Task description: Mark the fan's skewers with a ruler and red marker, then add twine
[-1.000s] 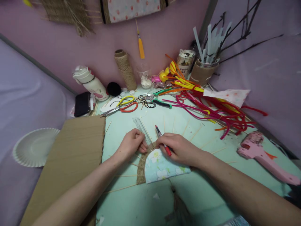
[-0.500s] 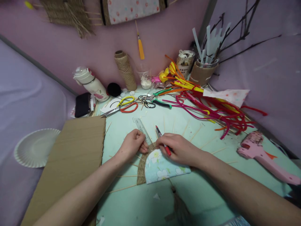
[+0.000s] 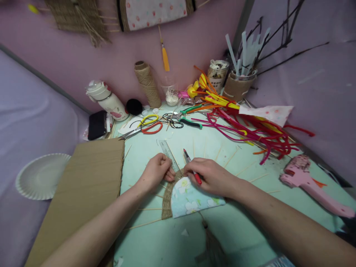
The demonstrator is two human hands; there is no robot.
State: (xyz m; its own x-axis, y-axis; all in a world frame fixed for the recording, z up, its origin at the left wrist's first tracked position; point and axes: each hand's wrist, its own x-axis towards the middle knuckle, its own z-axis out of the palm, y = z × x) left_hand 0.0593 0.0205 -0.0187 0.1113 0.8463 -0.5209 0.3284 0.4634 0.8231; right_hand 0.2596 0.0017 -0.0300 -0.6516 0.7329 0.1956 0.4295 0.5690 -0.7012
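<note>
My left hand (image 3: 158,167) is closed, its fingertips curled at the lower end of a clear ruler (image 3: 167,151). In my right hand (image 3: 205,173) is a red marker pen (image 3: 197,178), with its red tip pointing up and away. Both hands rest at the top of a half-round fan (image 3: 191,204) of blue floral cloth with a woven twine border (image 3: 167,204). Thin bamboo sticks (image 3: 230,157) spread outward from that border. The ruler lies along the sticks between my hands. A twine tassel (image 3: 213,239) hangs from the fan's straight edge.
A cardboard sheet (image 3: 91,178) and a paper plate (image 3: 41,177) lie to the left. Scissors (image 3: 151,124), green-handled pliers (image 3: 191,121), a twine spool (image 3: 147,85) and a bottle (image 3: 109,104) are behind. Pipe cleaners (image 3: 250,129) and a pink glue gun (image 3: 308,183) are on the right.
The view shifts very slightly. Both hands, the pen, the ruler and the fan keep the same places relative to each other.
</note>
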